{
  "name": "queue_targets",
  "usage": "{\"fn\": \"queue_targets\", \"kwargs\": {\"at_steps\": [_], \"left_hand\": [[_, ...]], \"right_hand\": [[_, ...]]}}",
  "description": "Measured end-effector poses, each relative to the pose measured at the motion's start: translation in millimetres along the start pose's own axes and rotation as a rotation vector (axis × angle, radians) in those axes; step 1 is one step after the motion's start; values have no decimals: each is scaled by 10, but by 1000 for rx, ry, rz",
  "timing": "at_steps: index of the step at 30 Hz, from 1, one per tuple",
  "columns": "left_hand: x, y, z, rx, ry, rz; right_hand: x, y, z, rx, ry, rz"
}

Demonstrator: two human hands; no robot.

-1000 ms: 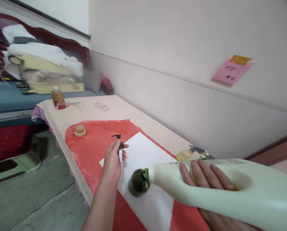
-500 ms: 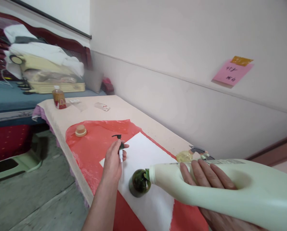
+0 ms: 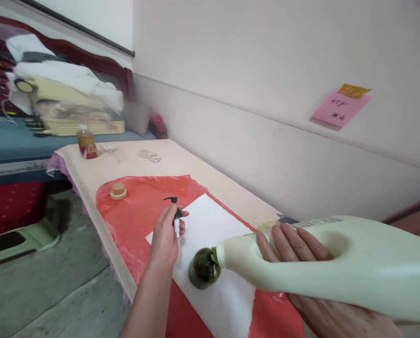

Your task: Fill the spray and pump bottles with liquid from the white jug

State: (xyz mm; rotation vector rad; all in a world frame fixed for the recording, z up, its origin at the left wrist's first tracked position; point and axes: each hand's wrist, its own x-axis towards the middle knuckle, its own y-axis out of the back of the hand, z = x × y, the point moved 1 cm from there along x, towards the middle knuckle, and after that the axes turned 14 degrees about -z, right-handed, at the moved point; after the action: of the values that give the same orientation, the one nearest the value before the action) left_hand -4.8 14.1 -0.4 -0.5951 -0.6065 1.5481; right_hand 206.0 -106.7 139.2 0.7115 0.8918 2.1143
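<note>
My right hand [image 3: 294, 249] is wrapped round a large pale green jug [image 3: 337, 267], tipped almost flat. The jug's mouth rests at the opening of a small dark green bottle [image 3: 203, 268] standing on a white cloth [image 3: 217, 230]. Farther left, my left hand [image 3: 166, 237] is closed on a black pump head [image 3: 175, 209] with a white tube, held upright just above the cloth. Both cloth and bottle lie on a red plastic sheet [image 3: 136, 211] spread over the table [image 3: 182, 159].
A tan cap [image 3: 118, 190] sits on the red sheet. At the table's far end stand a small amber bottle [image 3: 86, 143] and a clear packet [image 3: 149, 155]. A pink note [image 3: 338, 107] hangs on the wall. Bedding is piled on a bench at far left.
The jug's rear end has risen, tilting it steeper toward the small bottle. My left hand and the pump head have stayed still.
</note>
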Motion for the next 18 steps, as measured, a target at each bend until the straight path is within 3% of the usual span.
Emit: {"fn": "queue_targets", "kwargs": {"at_steps": [3,6,15,18], "left_hand": [[3,4,-3,-4,6,2],[0,7,-2,-5,2,-4],[-10,-7,13,-12,-1,-1],[-10,-19,17,-12,-10,-1]], "right_hand": [[-12,-9,-17,-199,54,-111],[-10,-6,-27,-255,48,-109],[-42,-21,-8,-1,1,-115],[-93,-46,9,-48,7,-121]]}}
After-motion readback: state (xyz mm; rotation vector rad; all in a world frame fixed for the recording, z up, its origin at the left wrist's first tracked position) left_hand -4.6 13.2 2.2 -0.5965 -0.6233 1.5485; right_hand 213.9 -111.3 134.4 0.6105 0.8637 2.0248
